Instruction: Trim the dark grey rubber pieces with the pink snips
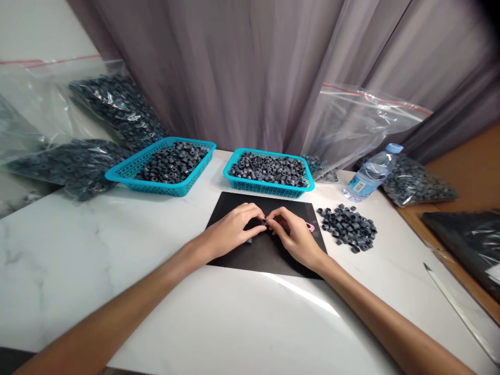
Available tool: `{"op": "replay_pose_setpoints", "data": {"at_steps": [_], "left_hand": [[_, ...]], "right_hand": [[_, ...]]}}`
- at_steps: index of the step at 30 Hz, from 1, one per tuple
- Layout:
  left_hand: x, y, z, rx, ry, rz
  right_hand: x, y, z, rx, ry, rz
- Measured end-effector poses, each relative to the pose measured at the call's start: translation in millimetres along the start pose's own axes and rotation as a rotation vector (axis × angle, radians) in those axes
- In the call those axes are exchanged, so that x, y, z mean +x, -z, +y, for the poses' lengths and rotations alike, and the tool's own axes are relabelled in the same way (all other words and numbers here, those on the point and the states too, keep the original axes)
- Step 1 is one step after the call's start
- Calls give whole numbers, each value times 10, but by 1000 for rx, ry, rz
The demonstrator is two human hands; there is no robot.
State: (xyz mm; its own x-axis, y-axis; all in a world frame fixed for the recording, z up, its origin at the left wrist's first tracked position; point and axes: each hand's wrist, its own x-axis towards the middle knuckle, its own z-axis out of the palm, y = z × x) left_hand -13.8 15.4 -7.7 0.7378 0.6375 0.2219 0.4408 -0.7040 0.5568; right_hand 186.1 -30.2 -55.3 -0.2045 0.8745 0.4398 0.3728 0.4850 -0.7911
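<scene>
Over a black mat (269, 255), my left hand (238, 226) pinches a small dark plastic piece (264, 222) between thumb and fingertips. My right hand (291, 232) meets it from the other side, its thumb and forefinger closed at the same piece. Whether the right fingertips also hold something smaller is too small to tell. A pink loop (310, 227) shows just beyond the right hand; the rest of it is hidden behind the fingers. Below my left hand, another small dark piece (249, 241) lies on the mat, partly covered.
Two blue baskets (183, 188) (269, 188) of dark pieces stand at the back. To the right are a loose pile of pieces (349, 227), a water bottle (369, 177) and a white pointed strip (457, 302). Clear bags of pieces (89, 161) (417, 179) flank the table (156, 307).
</scene>
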Motion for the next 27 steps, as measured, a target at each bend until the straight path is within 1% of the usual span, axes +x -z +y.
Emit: {"op": "replay_pose_setpoints", "data": {"at_steps": [4,7,11,16,23,27], "left_hand": [[10,-17,3,-31,28,52],[14,-32,-23,-16,19,62],[14,-8,-47,40,-15,59],[17,47,-9,90,-35,74],[19,31,7,61,-61,92],[20,25,-13,-53,1,123]], "right_hand": [[1,1,-5,-5,-6,6],[-3,1,-7,-8,-12,18],[-3,1,10,-38,-29,73],[11,10,50,-140,-48,150],[12,15,18,-208,-40,103],[17,24,4,-230,-24,79]]}}
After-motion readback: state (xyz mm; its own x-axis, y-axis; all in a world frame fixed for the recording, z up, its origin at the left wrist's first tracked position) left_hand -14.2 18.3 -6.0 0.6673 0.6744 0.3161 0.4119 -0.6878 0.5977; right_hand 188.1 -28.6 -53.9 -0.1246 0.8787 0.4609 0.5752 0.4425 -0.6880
